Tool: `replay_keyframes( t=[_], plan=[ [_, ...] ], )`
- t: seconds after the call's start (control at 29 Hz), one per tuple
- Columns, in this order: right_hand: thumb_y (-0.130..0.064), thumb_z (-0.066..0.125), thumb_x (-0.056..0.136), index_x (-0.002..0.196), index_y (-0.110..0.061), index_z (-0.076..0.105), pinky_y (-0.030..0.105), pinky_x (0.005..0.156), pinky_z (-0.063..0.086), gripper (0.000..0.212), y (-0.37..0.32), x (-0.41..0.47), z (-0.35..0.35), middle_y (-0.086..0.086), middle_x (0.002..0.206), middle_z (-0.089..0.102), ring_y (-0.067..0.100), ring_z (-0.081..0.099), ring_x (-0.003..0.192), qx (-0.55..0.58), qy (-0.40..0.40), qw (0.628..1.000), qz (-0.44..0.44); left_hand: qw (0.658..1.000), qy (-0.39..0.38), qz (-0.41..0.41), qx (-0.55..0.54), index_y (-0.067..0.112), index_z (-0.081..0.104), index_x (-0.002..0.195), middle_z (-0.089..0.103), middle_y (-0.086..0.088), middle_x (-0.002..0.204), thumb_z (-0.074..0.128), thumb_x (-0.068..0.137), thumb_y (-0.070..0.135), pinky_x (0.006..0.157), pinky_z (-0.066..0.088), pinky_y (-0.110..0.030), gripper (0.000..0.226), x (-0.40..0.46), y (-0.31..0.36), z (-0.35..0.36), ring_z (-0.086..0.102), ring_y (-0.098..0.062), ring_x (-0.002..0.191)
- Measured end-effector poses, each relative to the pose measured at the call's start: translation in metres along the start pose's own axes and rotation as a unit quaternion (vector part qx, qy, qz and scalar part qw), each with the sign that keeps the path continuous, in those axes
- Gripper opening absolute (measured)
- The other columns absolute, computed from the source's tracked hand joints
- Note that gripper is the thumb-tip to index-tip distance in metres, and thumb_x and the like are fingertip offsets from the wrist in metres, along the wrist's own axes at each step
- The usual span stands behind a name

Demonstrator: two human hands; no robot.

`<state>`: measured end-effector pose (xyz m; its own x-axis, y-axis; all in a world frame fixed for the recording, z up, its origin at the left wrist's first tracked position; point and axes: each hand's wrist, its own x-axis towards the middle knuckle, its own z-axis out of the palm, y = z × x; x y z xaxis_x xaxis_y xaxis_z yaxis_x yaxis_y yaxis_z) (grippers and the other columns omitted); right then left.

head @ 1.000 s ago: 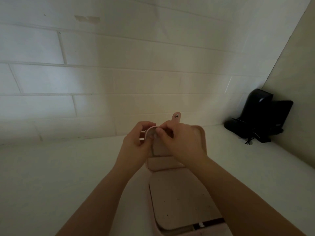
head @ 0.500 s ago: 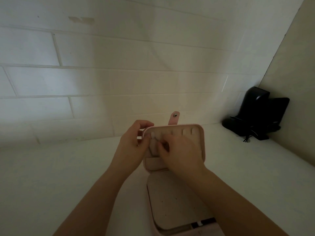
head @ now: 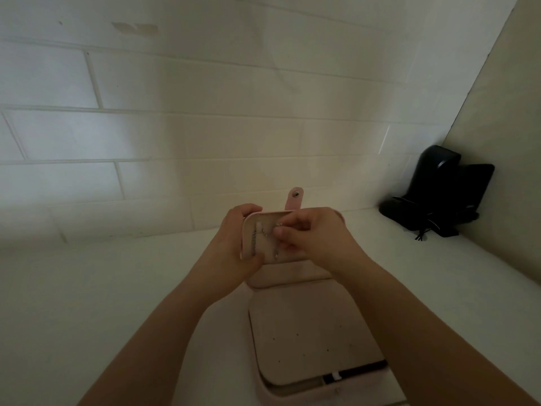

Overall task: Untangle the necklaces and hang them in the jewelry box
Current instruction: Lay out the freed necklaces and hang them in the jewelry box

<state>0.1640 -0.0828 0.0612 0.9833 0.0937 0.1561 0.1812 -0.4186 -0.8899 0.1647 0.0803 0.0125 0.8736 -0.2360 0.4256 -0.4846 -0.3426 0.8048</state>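
Chain (head: 265,234) now draped across lid (head: 295,266); right hand (head: 316,240) pinches chain, left hand (head: 234,244) grips lid.

**Pale pink box against cream and white, one black corner**

The jewelry box (head: 307,332) is pale pink outside, with a beige lining dotted by small dark holes in rows. Its snap tab (head: 294,198) is the same pink with a silver stud. A narrow black gap with a white mark shows at the near edge of the lining. The necklace (head: 265,233) is a fine silvery chain against the beige lid. The wall (head: 205,112) is cream-white brick with grey joint lines. The counter (head: 87,288) is plain white. The device (head: 439,191) in the corner is black.
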Motion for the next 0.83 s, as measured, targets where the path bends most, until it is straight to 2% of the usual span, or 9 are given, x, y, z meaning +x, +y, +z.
replay_keyframes(
  t=[0.1,0.21,0.28,0.41,0.52,0.62,0.69,0.79,0.83],
  plan=[
    [-0.009,0.072,0.077,0.075,-0.020,0.067,0.028,0.070,0.057,0.012,0.001,0.001,0.010,0.000,0.067,0.066,0.013,0.064,0.062,0.034,0.003,0.999,0.015,1.000,-0.009,0.001,0.001,0.024,0.034,0.126,0.044,0.007,0.122,0.061,0.066,0.021,0.080,0.049,-0.021,0.066,0.000,0.000,-0.002,0.050,0.005,0.098],
    [-0.011,0.073,0.076,0.077,-0.023,0.065,0.025,0.071,0.053,0.014,0.007,-0.003,0.015,-0.006,0.066,0.062,0.010,0.062,0.066,-0.038,0.004,0.999,0.000,1.000,-0.018,0.006,0.003,0.023,0.033,0.127,0.044,0.004,0.122,0.060,0.062,0.033,0.079,0.047,-0.016,0.071,0.000,0.000,-0.002,0.050,0.004,0.099],
    [-0.015,0.071,0.077,0.081,-0.025,0.063,0.020,0.070,0.049,0.014,0.010,-0.008,0.015,-0.007,0.068,0.062,0.007,0.060,0.069,-0.122,-0.015,0.992,-0.021,1.000,-0.019,0.003,0.005,0.023,0.033,0.127,0.044,0.003,0.122,0.062,0.062,0.028,0.079,0.046,-0.014,0.071,0.001,0.001,-0.002,0.050,0.003,0.098],
    [-0.016,0.057,0.087,0.089,-0.020,0.062,0.031,0.079,0.050,0.007,0.009,-0.013,0.011,0.001,0.080,0.065,0.018,0.063,0.081,-0.163,-0.029,0.985,-0.056,1.000,-0.020,0.005,0.012,0.024,0.033,0.125,0.042,0.003,0.120,0.056,0.062,0.015,0.078,0.044,-0.012,0.068,0.002,0.001,-0.002,0.049,0.005,0.093],
    [-0.018,0.049,0.092,0.092,-0.013,0.067,0.016,0.063,0.040,0.019,0.007,-0.015,0.011,-0.007,0.074,0.057,0.004,0.050,0.067,-0.236,-0.079,0.967,-0.060,1.000,-0.020,0.002,0.006,0.025,0.034,0.124,0.044,0.008,0.117,0.053,0.066,0.013,0.076,0.042,-0.008,0.063,0.002,0.000,-0.002,0.048,0.007,0.093],
    [-0.021,0.047,0.094,0.090,-0.008,0.067,0.025,0.061,0.039,0.025,0.008,-0.020,0.012,0.001,0.073,0.058,0.009,0.048,0.063,-0.259,-0.143,0.953,-0.057,1.000,-0.018,-0.014,-0.010,0.026,0.034,0.126,0.045,0.008,0.122,0.053,0.070,0.018,0.076,0.043,-0.009,0.060,0.002,-0.001,-0.001,0.047,0.009,0.097],
    [-0.020,0.045,0.094,0.096,-0.012,0.068,0.026,0.070,0.043,0.024,0.011,-0.021,0.012,0.001,0.086,0.065,0.011,0.054,0.075,-0.240,-0.119,0.962,-0.050,0.999,-0.017,-0.034,-0.008,0.025,0.033,0.130,0.044,0.005,0.129,0.052,0.070,0.019,0.081,0.042,-0.009,0.063,0.002,-0.005,0.000,0.046,0.005,0.107],
    [-0.013,0.045,0.094,0.106,-0.017,0.067,0.003,0.071,0.037,0.026,0.015,-0.021,0.006,-0.001,0.106,0.066,0.004,0.052,0.091,-0.205,-0.043,0.977,-0.043,0.997,-0.018,-0.069,0.026,0.021,0.022,0.141,0.032,0.000,0.144,0.051,0.072,0.020,0.105,0.035,-0.028,0.075,-0.002,-0.011,0.005,0.037,-0.013,0.129],
    [-0.012,0.045,0.094,0.107,-0.017,0.067,-0.002,0.069,0.033,0.026,0.017,-0.022,0.003,-0.001,0.108,0.065,0.002,0.051,0.092,-0.205,-0.038,0.977,-0.039,0.996,-0.022,-0.081,0.041,0.021,0.017,0.143,0.026,0.000,0.148,0.052,0.077,0.017,0.109,0.030,-0.029,0.075,-0.004,-0.014,0.008,0.031,-0.014,0.133]
  ],
)
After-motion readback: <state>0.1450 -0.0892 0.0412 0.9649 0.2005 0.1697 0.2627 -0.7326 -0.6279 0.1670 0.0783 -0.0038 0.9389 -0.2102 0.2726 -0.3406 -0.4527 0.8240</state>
